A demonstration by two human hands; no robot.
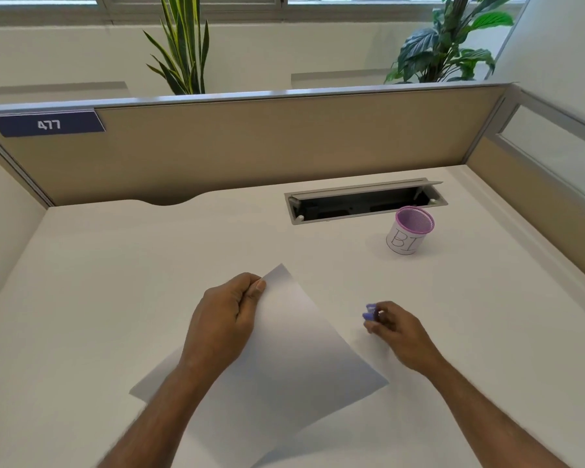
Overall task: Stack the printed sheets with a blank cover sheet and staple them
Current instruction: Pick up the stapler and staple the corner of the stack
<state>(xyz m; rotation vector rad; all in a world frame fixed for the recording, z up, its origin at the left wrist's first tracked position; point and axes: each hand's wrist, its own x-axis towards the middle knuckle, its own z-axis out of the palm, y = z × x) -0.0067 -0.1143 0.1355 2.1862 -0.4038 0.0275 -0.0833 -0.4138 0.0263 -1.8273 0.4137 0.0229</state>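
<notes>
A stack of white sheets, blank side up, is held tilted above the white desk in the middle of the head view. My left hand pinches the stack near its far corner, thumb on top. To the right, my right hand is closed around a small purple stapler, whose front end pokes out of the fingers toward the paper. The stapler is apart from the sheets. Any printing on the sheets is hidden.
A pink mesh pen cup with a white paper label stands at the back right. Behind it is an open cable tray set into the desk. Beige partition panels wall the back and right sides.
</notes>
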